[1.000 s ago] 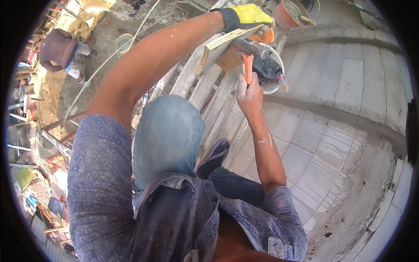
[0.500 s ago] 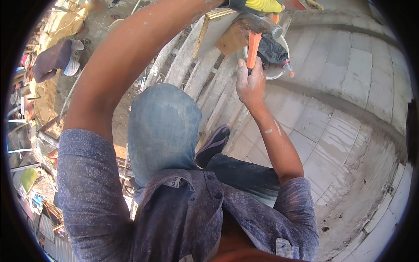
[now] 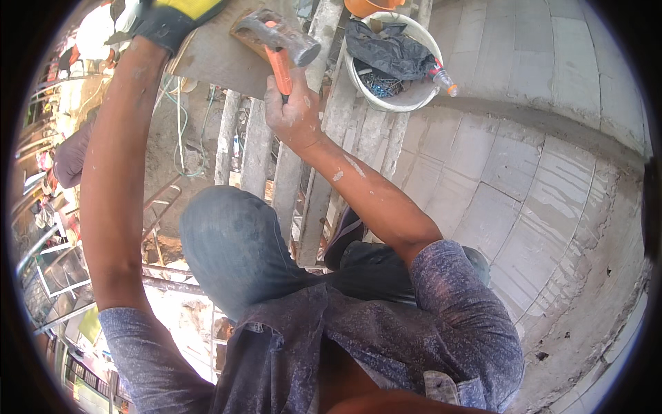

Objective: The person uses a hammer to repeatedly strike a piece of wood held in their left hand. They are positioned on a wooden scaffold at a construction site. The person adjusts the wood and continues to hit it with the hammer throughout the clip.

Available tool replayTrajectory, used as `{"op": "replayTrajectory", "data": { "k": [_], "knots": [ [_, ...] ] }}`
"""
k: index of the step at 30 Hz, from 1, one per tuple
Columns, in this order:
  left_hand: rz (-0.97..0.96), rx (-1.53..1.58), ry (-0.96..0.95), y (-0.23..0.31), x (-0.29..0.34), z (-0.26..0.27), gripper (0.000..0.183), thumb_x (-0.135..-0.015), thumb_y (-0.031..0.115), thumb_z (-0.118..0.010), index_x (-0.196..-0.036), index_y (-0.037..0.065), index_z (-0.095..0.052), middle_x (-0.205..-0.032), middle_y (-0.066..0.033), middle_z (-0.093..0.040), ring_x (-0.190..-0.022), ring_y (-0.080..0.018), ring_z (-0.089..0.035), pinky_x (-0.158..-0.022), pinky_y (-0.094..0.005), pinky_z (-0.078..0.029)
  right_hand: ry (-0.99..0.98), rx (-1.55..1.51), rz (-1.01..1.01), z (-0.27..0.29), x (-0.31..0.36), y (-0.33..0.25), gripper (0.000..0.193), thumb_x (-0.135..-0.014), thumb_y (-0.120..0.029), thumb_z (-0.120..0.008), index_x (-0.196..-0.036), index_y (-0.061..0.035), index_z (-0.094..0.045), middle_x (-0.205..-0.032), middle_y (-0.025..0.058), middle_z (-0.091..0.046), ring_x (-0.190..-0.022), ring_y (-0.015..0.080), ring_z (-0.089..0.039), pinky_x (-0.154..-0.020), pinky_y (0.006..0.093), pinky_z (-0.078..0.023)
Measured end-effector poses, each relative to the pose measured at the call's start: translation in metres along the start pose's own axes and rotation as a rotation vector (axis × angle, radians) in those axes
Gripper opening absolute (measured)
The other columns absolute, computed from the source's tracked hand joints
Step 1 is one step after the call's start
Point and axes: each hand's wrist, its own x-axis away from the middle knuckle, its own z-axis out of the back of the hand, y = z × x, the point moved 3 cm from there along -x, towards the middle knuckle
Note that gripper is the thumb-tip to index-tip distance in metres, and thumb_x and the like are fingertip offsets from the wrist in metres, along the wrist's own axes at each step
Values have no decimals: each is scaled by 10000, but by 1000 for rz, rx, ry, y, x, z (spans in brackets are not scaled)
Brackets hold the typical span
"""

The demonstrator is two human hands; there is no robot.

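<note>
Grey slats (image 3: pixel 255 148) lie beneath a flat board (image 3: pixel 217 62); whether the board is fixed or loose, hence how much work remains, cannot be told. White bucket (image 3: pixel 398 105) stands at right. Orange-handled hammer (image 3: pixel 278 62) overlaps the board, clenched in the right hand (image 3: pixel 296 114). Gloved left hand (image 3: pixel 181 12), beside the board, is cropped; its grip cannot be told.

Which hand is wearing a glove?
The left hand, in a yellow-and-black glove; the right hand is bare and grips the orange-handled hammer.

no legible words, numbers or signs, red label (image 3: pixel 435 69) on the plastic bottle (image 3: pixel 444 79) too small to read
</note>
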Motion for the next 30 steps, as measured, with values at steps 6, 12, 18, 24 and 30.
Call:
{"op": "replayTrajectory", "data": {
  "k": [6, 12, 18, 24, 30],
  "knots": [
    [165, 631, 136, -57, -5, -7, 369, -1033, 395, -602, -1108, 40, -665, -1075, -55, -712, -876, -117, -644, -819, -293, -545, -75, -191, -122, 13, 3, -16, 150, -972, -144, -614, -972, -15, -540, -708, 165, -617, -624, 357, -662, -590, 407, -506],
    [83, -125, 130, 30, 8, -12, 436, -1062, 373, -517, -1175, 1, -714, -1112, -111, -733, -1032, -178, -654, -941, -332, -512, 236, -180, 18, 82, 11, -35, 215, -1001, -233, -636, -1014, -23, -590, -728, 104, -576, -621, 180, -577, -600, 346, -472],
    [-372, -142, -73, -6, -25, -24, 344, -1052, 263, -524, -1275, 53, -683, -1244, -139, -708, -1148, -251, -658, -1030, -365, -485, 81, 69, 32, 118, 22, -39, 328, -1008, -342, -641, -991, -20, -581, -704, 88, -556, -652, 173, -537, -630, 352, -470],
    [-584, -491, 84, -52, -75, -68, 363, -1037, 337, -479, -1189, 92, -699, -1120, -184, -720, -1004, -376, -677, -899, -456, -523, 80, 129, 191, 136, 1, -77, 370, -1037, -420, -595, -989, -57, -544, -709, 25, -546, -614, 125, -492, -590, 315, -453],
    [-377, 142, -28, -34, -57, -66, 362, -1069, 331, -512, -1134, 56, -738, -1034, -110, -760, -938, -218, -706, -877, -341, -547, 189, -504, 750, 161, -2, -164, 426, -1059, -507, -485, -998, -86, -453, -654, 61, -466, -480, 174, -435, -479, 336, -456]
  ]
}}
